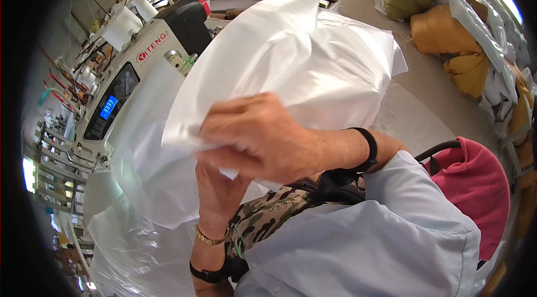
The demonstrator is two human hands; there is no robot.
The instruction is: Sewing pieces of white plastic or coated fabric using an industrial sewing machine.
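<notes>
I have the white fabric [291,56] lifted up in front of me, close to my chest, with the sewing machine [140,73] just behind it to my left. My right hand [263,140] is clenched on the near edge of the fabric, thumb and fingers pinching a folded corner of it. My left hand [215,190] sits just underneath, palm toward the fabric and touching it from below; I think its fingers are curled into the same fold, but my right hand covers them, so I cannot tell for sure.

To do this well, I judge I should keep the pinch firm at the edge and let the rest hang free, so the layers line up without twisting. Both hands ought to work close together, feeling for the seam edge rather than bunching the sheet. More white fabric lies loose on the table [140,252] below, and a red chair back [481,185] stands at my right.
</notes>
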